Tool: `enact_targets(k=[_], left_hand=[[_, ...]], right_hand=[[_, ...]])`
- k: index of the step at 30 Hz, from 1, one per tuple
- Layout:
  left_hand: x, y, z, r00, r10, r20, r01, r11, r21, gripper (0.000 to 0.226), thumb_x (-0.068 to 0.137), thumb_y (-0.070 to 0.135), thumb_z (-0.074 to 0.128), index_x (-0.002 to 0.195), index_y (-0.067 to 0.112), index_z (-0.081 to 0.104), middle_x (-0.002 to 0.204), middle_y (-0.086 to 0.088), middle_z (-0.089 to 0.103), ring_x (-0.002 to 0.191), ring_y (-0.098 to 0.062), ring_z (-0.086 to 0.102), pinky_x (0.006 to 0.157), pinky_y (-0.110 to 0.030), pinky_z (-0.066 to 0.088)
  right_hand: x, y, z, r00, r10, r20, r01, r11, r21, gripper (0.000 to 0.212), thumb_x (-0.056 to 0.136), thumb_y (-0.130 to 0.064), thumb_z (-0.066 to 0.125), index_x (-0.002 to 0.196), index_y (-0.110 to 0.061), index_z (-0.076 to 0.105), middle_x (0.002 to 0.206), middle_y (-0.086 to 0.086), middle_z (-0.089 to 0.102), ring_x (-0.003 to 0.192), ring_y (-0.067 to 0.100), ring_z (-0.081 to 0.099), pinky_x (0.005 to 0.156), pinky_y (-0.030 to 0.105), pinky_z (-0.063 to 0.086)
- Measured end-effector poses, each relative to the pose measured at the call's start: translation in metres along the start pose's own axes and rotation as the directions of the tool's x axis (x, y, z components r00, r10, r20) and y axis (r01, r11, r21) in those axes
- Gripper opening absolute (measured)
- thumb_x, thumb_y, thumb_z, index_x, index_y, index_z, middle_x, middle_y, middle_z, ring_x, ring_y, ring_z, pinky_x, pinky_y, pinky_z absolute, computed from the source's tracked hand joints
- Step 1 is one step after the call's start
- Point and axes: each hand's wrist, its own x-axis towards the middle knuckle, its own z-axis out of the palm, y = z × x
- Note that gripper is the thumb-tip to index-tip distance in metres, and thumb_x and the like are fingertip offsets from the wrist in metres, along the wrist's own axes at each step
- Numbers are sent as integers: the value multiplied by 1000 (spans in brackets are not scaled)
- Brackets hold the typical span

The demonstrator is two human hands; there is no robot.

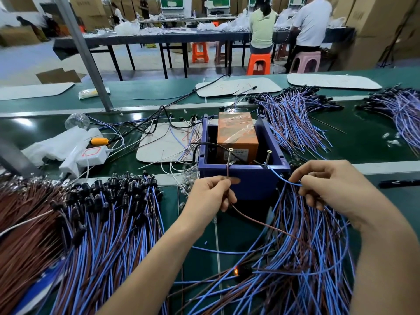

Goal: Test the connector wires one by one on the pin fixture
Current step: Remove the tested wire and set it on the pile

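Connector wires (91, 223), brown and blue with black caps, are spread over the green bench (363, 137) in 4 heaps: 1 at the left, 1 under the hands, and 2 further back at the right. The pin fixture (245, 180), a blue open-topped box, is set in the middle of the bench, and 2 upright pins (230, 152) are seen at its near wall. 1 orange block (236, 133) wrapped in clear film is held inside the box; a label on its near face is too blurred to be read.

1 brown wire (250, 220) is pinched between thumb and forefinger of the left hand (211, 194), the other fingers curled beneath, and its end is brought up against the left pin. 1 blue wire (285, 180) is pinched likewise by the right hand (329, 185) and is led to the foot of the right pin. Both wires run down into the near heap, where 1 small lamp (236, 272) is lit orange.

1 white power strip (93, 154), marked with a red outline, is laid at the left. 2 seated people (262, 26) are seen at a far table (159, 38).
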Motion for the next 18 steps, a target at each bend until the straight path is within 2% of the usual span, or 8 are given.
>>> enact_targets(k=[9,14,18], left_hand=[[-1,2,0,1000,0,9,0,1000,-6,26,100,8,42,97,9,68,53,2,59,41,-6,41,46,-15,38],[-1,3,1,999,3,34,0,997,-78,25,99,4,42,98,3,67,53,-5,55,40,-7,39,42,-18,33],[-2,3,0,999,4,40,-1,997,-73,25,99,4,43,98,5,68,54,-5,56,41,-7,40,43,-18,33]], right_hand=[[0,1,0,999,-2,45,4,999,-36,32,79,12,46,68,-7,69,49,4,56,38,12,47,33,18,36],[-1,0,4,997,-8,76,13,998,-59,30,79,13,45,71,-5,68,49,3,55,38,11,47,33,18,36],[-1,-1,5,995,-8,96,16,997,-81,30,80,13,46,72,-5,68,49,2,56,38,11,47,33,18,36]])
